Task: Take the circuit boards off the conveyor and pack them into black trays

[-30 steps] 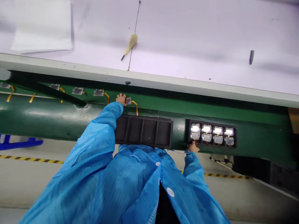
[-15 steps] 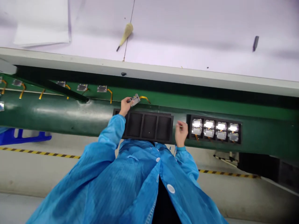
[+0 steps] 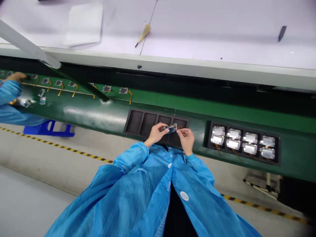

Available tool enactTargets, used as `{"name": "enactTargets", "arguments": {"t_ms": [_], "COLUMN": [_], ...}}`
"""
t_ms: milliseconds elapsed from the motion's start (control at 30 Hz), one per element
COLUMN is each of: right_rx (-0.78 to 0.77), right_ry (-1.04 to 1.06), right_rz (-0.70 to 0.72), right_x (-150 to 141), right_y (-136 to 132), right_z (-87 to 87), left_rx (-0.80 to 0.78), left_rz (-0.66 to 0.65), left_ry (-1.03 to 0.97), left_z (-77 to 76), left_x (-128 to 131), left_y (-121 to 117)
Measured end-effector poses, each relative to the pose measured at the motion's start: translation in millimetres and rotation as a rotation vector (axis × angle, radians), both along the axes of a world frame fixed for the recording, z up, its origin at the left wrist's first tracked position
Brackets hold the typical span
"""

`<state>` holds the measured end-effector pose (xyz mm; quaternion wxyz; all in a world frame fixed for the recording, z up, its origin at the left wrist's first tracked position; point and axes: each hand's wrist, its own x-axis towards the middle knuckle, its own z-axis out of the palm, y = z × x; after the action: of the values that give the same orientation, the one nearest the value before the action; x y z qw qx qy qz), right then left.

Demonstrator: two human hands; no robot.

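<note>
My left hand [image 3: 156, 133] pinches a small circuit board [image 3: 171, 128] by its left end, tilted edge-on over the black tray. My right hand [image 3: 187, 140] is closed at the board's right end, where a short orange flex cable shows. Whether its fingertips grip the cable or the board's edge is hard to make out. Beneath both hands lies the black divided tray [image 3: 137, 132], its visible compartments bare.
To the right a second black tray [image 3: 208, 144] holds several boards in pairs. Boards with orange cables [image 3: 123, 90] line the green belt behind. A metal post [image 3: 81, 82] crosses at left. A co-worker's hand [image 3: 16, 77] is at far left. A yellowish tapered tool [image 3: 144, 33] lies on the white shelf.
My left hand has brought the board from the belt's edge toward me, over the tray. My right hand has moved to meet it at the cable end. The view has shifted left.
</note>
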<state>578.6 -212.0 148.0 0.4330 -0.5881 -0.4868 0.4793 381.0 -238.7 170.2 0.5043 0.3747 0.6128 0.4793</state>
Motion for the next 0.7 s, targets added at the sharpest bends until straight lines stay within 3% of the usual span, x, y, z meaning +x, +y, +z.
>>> {"name": "enactTargets", "arguments": {"t_ms": [300, 467, 700], "right_rx": [-0.042, -0.005, -0.165], "right_ry": [0.102, 0.104, 0.194], "right_rz": [0.122, 0.162, 0.129], "right_x": [4.8, 15.0, 23.5], "right_y": [-11.1, -11.0, -6.0], "right_z": [-3.4, -10.2, -25.0], "left_rx": [0.011, -0.004, -0.054], "left_rz": [-0.053, -0.084, -0.099], "left_ry": [0.026, -0.018, 0.011], "left_z": [-8.3, -13.7, -26.6], "left_x": [14.4, 13.2, 25.3], "left_y": [-30.6, -23.9, -9.0]}}
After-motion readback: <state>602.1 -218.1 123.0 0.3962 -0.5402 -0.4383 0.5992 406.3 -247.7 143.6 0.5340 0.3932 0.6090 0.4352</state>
